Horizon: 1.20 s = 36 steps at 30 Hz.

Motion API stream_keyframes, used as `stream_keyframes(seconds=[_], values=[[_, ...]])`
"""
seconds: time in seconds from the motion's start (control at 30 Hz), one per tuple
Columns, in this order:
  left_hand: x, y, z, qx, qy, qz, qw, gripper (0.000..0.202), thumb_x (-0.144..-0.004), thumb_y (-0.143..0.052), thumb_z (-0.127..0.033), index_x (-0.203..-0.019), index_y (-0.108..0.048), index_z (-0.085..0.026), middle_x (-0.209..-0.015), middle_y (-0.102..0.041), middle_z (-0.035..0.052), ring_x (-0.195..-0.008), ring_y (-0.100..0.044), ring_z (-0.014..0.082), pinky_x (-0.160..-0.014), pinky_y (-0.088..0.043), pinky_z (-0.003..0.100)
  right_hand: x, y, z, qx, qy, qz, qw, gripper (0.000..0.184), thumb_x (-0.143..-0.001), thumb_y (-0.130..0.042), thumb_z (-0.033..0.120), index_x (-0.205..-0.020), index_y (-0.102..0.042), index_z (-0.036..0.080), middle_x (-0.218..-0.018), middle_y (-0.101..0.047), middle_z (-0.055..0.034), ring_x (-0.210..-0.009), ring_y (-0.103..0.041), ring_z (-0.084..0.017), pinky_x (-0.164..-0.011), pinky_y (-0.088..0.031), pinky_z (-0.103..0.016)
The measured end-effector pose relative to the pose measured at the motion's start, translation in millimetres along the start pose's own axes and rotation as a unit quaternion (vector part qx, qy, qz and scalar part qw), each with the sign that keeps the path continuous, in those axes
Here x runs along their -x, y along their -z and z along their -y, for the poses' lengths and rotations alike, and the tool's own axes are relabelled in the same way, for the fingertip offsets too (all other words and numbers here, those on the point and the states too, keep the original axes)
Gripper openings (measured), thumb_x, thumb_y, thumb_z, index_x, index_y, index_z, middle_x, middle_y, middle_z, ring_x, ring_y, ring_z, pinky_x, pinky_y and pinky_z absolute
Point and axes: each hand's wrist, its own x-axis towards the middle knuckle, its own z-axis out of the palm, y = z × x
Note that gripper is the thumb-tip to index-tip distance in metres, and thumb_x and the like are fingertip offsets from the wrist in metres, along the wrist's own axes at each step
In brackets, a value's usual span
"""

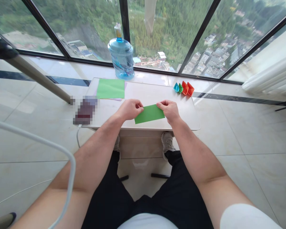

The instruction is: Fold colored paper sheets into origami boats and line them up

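Observation:
A green rectangle of paper (149, 114) is stretched between my two hands above the front part of the white table. My left hand (131, 109) pinches its upper left corner between thumb and fingers. At the opposite upper corner, my right hand (169, 109) grips the paper the same way. The sheet looks flat and is tilted slightly, its right end higher. A stack of coloured paper (111, 88), green on top, lies at the table's back left. Several folded paper boats (184, 88) in blue, green and orange-red stand in a row at the back right.
Behind the white table (154, 92), a large blue water bottle (121, 58) stands by the window. A blurred-out phone-like object (85, 110) lies at the table's left edge, with a white cable (77, 136) hanging below. A pale pole (38, 74) slants in from the left.

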Motion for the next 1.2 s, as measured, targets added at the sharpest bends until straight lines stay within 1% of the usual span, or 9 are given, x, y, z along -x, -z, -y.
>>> stream_keyframes(seconds=[0.1, 0.2, 0.27, 0.33, 0.5, 0.73, 0.87, 1.03, 1.2], values=[[-2.1, -10.5, 3.4, -0.071, -0.027, -0.052, 0.996, 0.017, -0.081, -0.065, -0.024, -0.092, -0.077, -0.020, -0.086, -0.075, 0.0055, -0.083, -0.066, 0.0222, -0.081, -0.051, 0.033, -7.3, -3.8, -12.6, 0.045, 0.004, 0.025, 0.999, 0.024, -0.066, -0.078, 0.037, -0.076, -0.071, 0.017, -0.069, -0.068, -0.0002, -0.064, -0.059, -0.014, -0.061, -0.047, -0.028], [-3.3, -22.7, 11.3, -0.140, -0.109, -0.094, 0.980, 0.027, -0.081, -0.065, -0.019, -0.105, -0.076, -0.018, -0.104, -0.073, 0.0104, -0.106, -0.063, 0.0275, -0.099, -0.049, 0.041, -17.2, -5.7, -26.7, 0.141, 0.019, 0.027, 0.989, 0.019, -0.069, -0.074, 0.032, -0.080, -0.073, 0.017, -0.067, -0.066, 0.0013, -0.063, -0.057, -0.014, -0.062, -0.047, -0.028], [-3.0, -32.3, 17.3, -0.160, -0.160, -0.060, 0.972, 0.027, -0.082, -0.062, -0.017, -0.105, -0.077, -0.017, -0.108, -0.072, 0.0118, -0.111, -0.062, 0.0277, -0.103, -0.049, 0.040, -21.4, -6.9, -32.4, 0.214, 0.042, 0.032, 0.975, 0.015, -0.072, -0.073, 0.030, -0.081, -0.074, 0.018, -0.068, -0.066, 0.0016, -0.065, -0.058, -0.014, -0.067, -0.048, -0.029], [-2.3, -41.6, 22.6, -0.164, -0.181, -0.012, 0.970, 0.029, -0.086, -0.057, -0.018, -0.107, -0.079, -0.019, -0.107, -0.071, 0.0110, -0.108, -0.064, 0.0262, -0.100, -0.051, 0.039, -22.4, -8.1, -33.9, 0.282, 0.062, 0.033, 0.957, 0.013, -0.073, -0.073, 0.029, -0.083, -0.074, 0.019, -0.072, -0.068, 0.0012, -0.069, -0.060, -0.015, -0.072, -0.049, -0.030], [-2.3, -51.2, 29.5, -0.167, -0.180, 0.008, 0.969, 0.037, -0.091, -0.051, -0.021, -0.117, -0.078, -0.020, -0.108, -0.071, 0.0107, -0.108, -0.065, 0.0256, -0.102, -0.051, 0.039, -16.5, -11.3, -31.4, 0.396, 0.098, 0.043, 0.912, 0.015, -0.074, -0.074, 0.026, -0.088, -0.074, 0.022, -0.082, -0.072, -0.0009, -0.076, -0.062, -0.018, -0.077, -0.049, -0.032], [-4.4, -48.9, 29.9, -0.155, -0.156, 0.012, 0.975, 0.039, -0.090, -0.053, -0.024, -0.121, -0.076, -0.016, -0.111, -0.069, 0.0118, -0.108, -0.064, 0.0258, -0.107, -0.049, 0.039, -6.1, -14.3, -39.3, 0.425, 0.209, 0.047, 0.879, 0.006, -0.081, -0.067, 0.019, -0.085, -0.070, 0.021, -0.089, -0.070, -0.0047, -0.086, -0.062, -0.021, -0.082, -0.048, -0.034], [-4.6, -50.0, 30.0, -0.146, -0.155, 0.008, 0.977, 0.039, -0.089, -0.054, -0.024, -0.119, -0.077, -0.017, -0.107, -0.068, 0.0106, -0.107, -0.064, 0.0247, -0.107, -0.049, 0.037, -0.4, -13.9, -42.1, 0.431, 0.279, 0.080, 0.855, 0.014, -0.086, -0.062, 0.016, -0.093, -0.073, 0.020, -0.096, -0.071, -0.0079, -0.098, -0.062, -0.024, -0.089, -0.049, -0.035], [-5.1, -50.7, 29.2, -0.145, -0.162, 0.002, 0.976, 0.035, -0.088, -0.053, -0.024, -0.111, -0.079, -0.018, -0.101, -0.068, 0.0095, -0.102, -0.064, 0.0235, -0.102, -0.051, 0.036, 3.2, -9.7, -45.9, 0.438, 0.319, 0.132, 0.830, 0.027, -0.086, -0.060, 0.010, -0.103, -0.078, 0.022, -0.106, -0.074, -0.0087, -0.105, -0.063, -0.024, -0.096, -0.050, -0.036], [-4.6, -48.3, 25.3, -0.155, -0.164, 0.010, 0.974, 0.034, -0.089, -0.053, -0.026, -0.108, -0.080, -0.017, -0.099, -0.070, 0.0093, -0.102, -0.065, 0.0235, -0.102, -0.051, 0.035, 4.3, -0.2, -49.9, 0.417, 0.364, 0.158, 0.817, 0.027, -0.087, -0.062, 0.015, -0.105, -0.080, 0.022, -0.113, -0.076, -0.0079, -0.105, -0.065, -0.023, -0.100, -0.051, -0.036]])
